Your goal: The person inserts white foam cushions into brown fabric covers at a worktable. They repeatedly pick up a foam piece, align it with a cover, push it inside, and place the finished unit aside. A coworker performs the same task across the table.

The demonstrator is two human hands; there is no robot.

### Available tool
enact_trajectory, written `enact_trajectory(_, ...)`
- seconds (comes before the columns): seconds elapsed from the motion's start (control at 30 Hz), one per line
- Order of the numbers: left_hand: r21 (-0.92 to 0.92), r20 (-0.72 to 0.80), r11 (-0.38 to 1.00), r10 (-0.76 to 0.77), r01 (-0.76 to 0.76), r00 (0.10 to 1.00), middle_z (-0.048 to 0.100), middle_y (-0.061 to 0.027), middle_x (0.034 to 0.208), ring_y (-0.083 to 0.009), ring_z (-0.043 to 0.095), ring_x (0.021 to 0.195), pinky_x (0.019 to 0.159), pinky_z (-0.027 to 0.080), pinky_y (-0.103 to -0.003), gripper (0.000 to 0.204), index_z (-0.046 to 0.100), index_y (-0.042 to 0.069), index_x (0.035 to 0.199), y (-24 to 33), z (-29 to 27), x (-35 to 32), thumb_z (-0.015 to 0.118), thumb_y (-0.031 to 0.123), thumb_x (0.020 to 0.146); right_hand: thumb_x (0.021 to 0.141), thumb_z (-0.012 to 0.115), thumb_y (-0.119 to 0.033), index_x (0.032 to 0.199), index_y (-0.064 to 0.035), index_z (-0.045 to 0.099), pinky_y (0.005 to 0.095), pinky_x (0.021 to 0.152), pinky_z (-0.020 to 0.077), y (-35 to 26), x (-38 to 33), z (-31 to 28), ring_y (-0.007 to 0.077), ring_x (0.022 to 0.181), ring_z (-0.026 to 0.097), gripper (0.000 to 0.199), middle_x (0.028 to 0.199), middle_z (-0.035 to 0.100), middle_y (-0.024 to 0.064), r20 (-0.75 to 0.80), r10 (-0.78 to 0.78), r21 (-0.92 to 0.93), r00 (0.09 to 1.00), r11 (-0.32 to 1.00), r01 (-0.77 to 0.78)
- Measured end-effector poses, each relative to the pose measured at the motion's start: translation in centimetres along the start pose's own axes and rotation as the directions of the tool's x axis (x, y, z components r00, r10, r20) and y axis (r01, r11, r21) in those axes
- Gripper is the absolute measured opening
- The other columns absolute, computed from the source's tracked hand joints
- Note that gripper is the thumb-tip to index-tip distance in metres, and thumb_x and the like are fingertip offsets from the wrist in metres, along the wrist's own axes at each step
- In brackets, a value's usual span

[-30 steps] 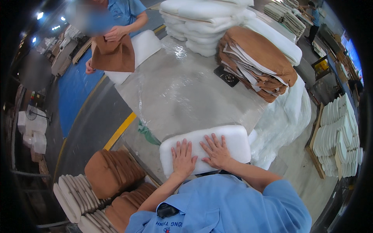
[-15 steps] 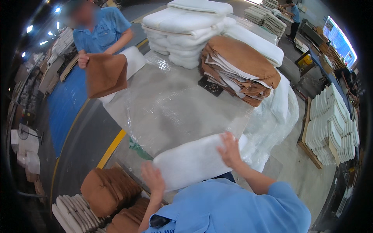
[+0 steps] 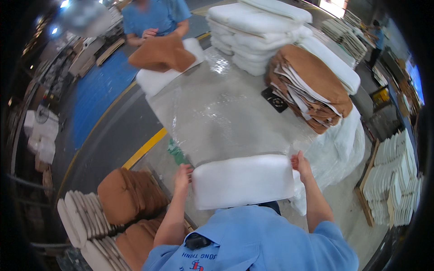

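Head view: left hand point(image 3: 183, 176) and right hand point(image 3: 302, 165), fingers curled, flank a white pad point(image 3: 243, 181) at the grey table point(image 3: 217, 128); whether they pinch it cannot be told.

Co-worker point(image 3: 156, 20) — cut off (top edge)

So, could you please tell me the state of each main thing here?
White pad: uncovered
Left hand: at the pad's left end
Right hand: at the pad's right end, fingers bent
Brown pile: stacked, edges uneven
White pile: layered
Clear plastic: crumpled
Far brown piece: bent
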State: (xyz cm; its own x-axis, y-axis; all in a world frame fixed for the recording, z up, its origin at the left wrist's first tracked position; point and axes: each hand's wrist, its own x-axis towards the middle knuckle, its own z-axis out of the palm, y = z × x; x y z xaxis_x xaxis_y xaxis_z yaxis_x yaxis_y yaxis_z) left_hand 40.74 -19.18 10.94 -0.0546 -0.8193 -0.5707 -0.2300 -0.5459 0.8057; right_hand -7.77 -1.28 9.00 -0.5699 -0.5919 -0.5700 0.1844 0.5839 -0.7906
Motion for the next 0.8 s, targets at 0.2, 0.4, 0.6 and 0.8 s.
enact_trajectory(0.2, -0.064, 0.05, 0.965, -0.252, 0.255, 0.966, 0.067, -0.0124, 0.13, -0.0226, 0.065, 0.106, 0.093, 0.052, -0.04, 0.073, 0.056, 0.001, 0.145, -0.7, 2.1, 0.4, 0.035, 0.062, 0.111, 0.106, 0.038, -0.071, 0.134, 0.0035, 0.063, 0.0374, 0.079, 0.0544, 1.7, 0.7, -1.4, 0.0226, 0.092, 0.069, 0.083, 0.112, 0.073, 0.0155, 0.134, 0.172, -0.032, 0.976, 0.985, -0.17)
enact_trajectory(0.4, -0.355, 0.109, 0.912, -0.178, 0.205, 0.978, 0.065, -0.0144, 0.139, -0.0283, 0.065, 0.121, 0.103, 0.05, -0.044, 0.078, 0.052, 0.001, 0.149, -6.3, -1.2, -5.2, 0.034, 0.065, 0.11, 0.104, 0.033, -0.076, 0.133, 0.0, 0.064, 0.042, 0.085, 0.0571, 4.2, -3.9, -3.6, 0.0242, 0.095, 0.071, 0.087, 0.112, 0.074, 0.0149, 0.286, 0.23, 0.205, 0.93, 0.934, -0.294)
enact_trajectory(0.6, -0.399, 0.152, 0.863, -0.271, 0.31, 0.95, 0.066, -0.0153, 0.136, -0.0293, 0.067, 0.112, 0.097, 0.054, -0.048, 0.086, 0.053, 0.003, 0.149, -7.2, -0.2, -6.1, 0.027, 0.073, 0.106, 0.102, 0.023, -0.08, 0.135, 0.005, 0.06, 0.0478, 0.096, 0.0553, 6.8, -5.0, -2.2, 0.0321, 0.107, 0.071, 0.098, 0.117, 0.073, 0.0189, 0.359, 0.224, 0.225, 0.906, 0.921, -0.317)
enact_trajectory(0.8, -0.322, 0.173, 0.891, -0.277, 0.32, 0.945, 0.068, -0.015, 0.128, -0.0273, 0.068, 0.105, 0.089, 0.056, -0.044, 0.082, 0.053, 0.005, 0.149, -5.4, -1.8, -7.7, 0.028, 0.07, 0.108, 0.104, 0.025, -0.077, 0.137, 0.0041, 0.059, 0.0462, 0.09, 0.0571, 3.6, -3.9, -5.5, 0.0313, 0.099, 0.071, 0.094, 0.119, 0.072, 0.0188, 0.254, 0.191, 0.152, 0.948, 0.96, -0.234)
